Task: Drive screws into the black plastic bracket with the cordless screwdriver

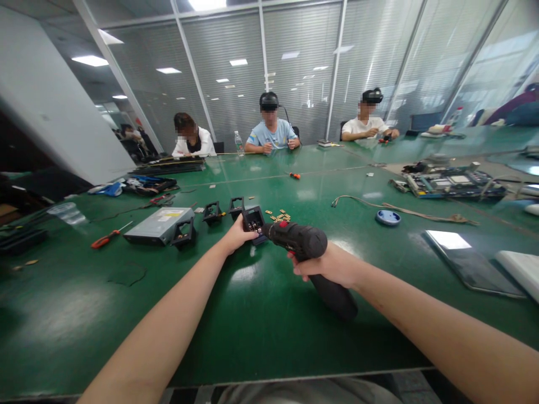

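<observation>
My right hand (328,264) is wrapped round the grip of a black electric screwdriver (301,240) with a red collar near its tip. The tool's nose points left into a small black plastic part (254,219) with a window of metal contacts. My left hand (236,234) is closed on that part from the left and below, steadying it on the green table (261,314). Three more black bracket parts (213,213) stand just to the left. Small brass screws (280,215) lie scattered behind the tool tip.
A grey metal drive box (159,224) and a red-handled screwdriver (108,236) lie to the left. A blue round lid (388,217), a cable (404,210), circuit boards (455,184) and a tablet (471,259) lie to the right. Three people sit at the far side.
</observation>
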{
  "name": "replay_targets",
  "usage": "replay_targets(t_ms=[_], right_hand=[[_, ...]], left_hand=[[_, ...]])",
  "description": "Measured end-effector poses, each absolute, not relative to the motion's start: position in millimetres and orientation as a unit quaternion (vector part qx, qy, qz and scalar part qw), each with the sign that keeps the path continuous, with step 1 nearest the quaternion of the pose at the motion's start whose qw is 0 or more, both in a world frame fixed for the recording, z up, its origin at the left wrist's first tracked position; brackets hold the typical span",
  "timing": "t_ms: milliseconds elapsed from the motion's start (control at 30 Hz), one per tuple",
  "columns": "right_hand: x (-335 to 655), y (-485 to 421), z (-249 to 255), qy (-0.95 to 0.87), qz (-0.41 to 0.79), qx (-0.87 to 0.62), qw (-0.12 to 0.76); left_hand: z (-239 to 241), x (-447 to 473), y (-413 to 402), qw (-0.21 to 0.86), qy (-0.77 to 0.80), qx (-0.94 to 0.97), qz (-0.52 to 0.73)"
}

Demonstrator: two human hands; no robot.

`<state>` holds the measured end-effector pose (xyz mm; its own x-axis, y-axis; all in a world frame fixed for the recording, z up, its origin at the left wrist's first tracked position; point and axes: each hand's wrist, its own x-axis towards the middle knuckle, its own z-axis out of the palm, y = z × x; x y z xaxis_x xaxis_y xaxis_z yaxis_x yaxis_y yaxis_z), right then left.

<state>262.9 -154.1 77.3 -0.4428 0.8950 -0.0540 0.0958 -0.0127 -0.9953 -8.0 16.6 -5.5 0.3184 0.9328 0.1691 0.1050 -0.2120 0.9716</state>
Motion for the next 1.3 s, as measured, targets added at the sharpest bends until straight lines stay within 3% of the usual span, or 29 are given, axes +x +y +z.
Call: replay_targets(t_ms=[1300], right_hand=[[262.5, -153.1, 78.1, -0.603, 0.596, -0.403, 0.344]], left_hand=[[-3.2, -6.5, 16.1, 0.485, 0.387, 0.658, 0.427]])
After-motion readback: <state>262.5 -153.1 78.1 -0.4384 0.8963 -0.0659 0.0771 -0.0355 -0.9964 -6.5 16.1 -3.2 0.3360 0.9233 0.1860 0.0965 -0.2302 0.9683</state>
